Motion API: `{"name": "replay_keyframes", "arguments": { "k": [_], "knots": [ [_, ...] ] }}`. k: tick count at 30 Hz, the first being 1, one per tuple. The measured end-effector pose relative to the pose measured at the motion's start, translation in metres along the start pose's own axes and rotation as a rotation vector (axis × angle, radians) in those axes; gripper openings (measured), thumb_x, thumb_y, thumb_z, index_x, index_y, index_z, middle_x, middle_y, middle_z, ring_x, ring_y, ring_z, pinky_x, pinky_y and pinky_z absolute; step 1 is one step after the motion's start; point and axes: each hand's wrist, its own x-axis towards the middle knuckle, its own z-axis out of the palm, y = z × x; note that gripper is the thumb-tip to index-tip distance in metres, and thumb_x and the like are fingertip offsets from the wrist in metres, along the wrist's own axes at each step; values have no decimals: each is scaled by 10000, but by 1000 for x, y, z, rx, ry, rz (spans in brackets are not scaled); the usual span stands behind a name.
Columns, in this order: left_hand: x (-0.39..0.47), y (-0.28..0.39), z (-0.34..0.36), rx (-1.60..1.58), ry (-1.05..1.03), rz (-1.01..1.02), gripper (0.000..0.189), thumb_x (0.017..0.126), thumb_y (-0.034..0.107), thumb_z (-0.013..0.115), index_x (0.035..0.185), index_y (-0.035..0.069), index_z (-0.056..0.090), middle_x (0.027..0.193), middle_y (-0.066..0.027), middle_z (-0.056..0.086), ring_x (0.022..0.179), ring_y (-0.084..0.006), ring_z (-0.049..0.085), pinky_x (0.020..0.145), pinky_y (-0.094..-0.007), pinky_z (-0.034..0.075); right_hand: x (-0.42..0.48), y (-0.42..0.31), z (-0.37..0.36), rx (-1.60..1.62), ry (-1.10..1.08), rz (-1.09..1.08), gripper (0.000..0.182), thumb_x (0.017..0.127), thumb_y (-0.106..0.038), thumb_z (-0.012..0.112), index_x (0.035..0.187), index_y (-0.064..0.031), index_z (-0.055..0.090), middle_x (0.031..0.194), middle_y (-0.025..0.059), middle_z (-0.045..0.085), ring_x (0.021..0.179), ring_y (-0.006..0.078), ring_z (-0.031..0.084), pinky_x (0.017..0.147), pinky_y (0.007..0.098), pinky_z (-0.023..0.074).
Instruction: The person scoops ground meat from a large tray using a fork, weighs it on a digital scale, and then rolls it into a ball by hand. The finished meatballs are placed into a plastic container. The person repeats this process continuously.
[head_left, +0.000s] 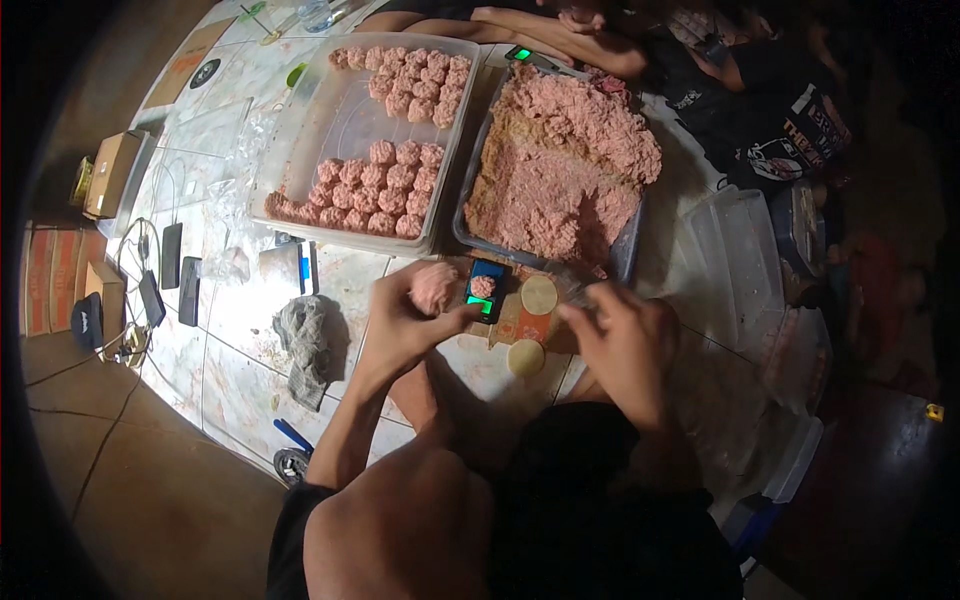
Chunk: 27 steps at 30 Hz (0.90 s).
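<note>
My left hand (397, 326) cups a lump of ground meat (435, 289), its thumb reaching to the small digital scale (493, 313). A meat ball (482, 286) rests on the scale, whose display glows green. My right hand (626, 345) hovers to the right of the scale with its fingers curled; something clear and blurred shows by the fingertips, so its hold is unclear. Between the hands, one pale round disc (538, 295) lies on a cardboard piece (510, 330). A second pale disc (525, 358) sits nearer me.
Ahead is a plastic tub (322, 124) with rows of meat balls, beside a tray (466, 238) heaped with ground meat. A grey cloth (304, 349), phones (172, 255) and cables lie leftward. Clear containers (739, 262) stand right. Another person's arm (555, 37) is beyond.
</note>
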Motion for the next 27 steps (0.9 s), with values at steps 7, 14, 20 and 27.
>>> {"name": "replay_keyframes", "arguments": {
  "k": [7,14,20,27],
  "knots": [
    [-34,-19,13,77,3,64,271,793,80,879,783,19,615,690,29,595,612,-42,476,551,-230,404,-1,120,142,-192,-267,80,251,908,-242,754,1049,-35,735,935,208,719,844,394,704,779,473,549],
    [-54,-6,-16,2,163,189,263,779,15,866,818,15,606,758,-44,684,681,-73,616,642,-244,508,9,106,141,-281,-211,130,270,904,-243,728,1097,-55,723,1123,231,711,1060,385,681,917,516,523],
    [-59,6,-12,77,-24,72,254,761,28,878,806,8,629,686,-13,654,613,-80,594,587,-239,476,17,98,141,-344,-7,-130,475,880,-215,746,1309,-36,648,1249,275,658,1120,463,651,992,529,517],
    [-57,0,-15,41,-101,234,266,760,59,899,756,22,636,653,-21,640,601,-51,562,563,-261,453,45,58,199,-88,-290,-48,464,939,-255,725,1360,-103,604,1391,241,543,1243,497,574,1043,617,448]
  ]
}}
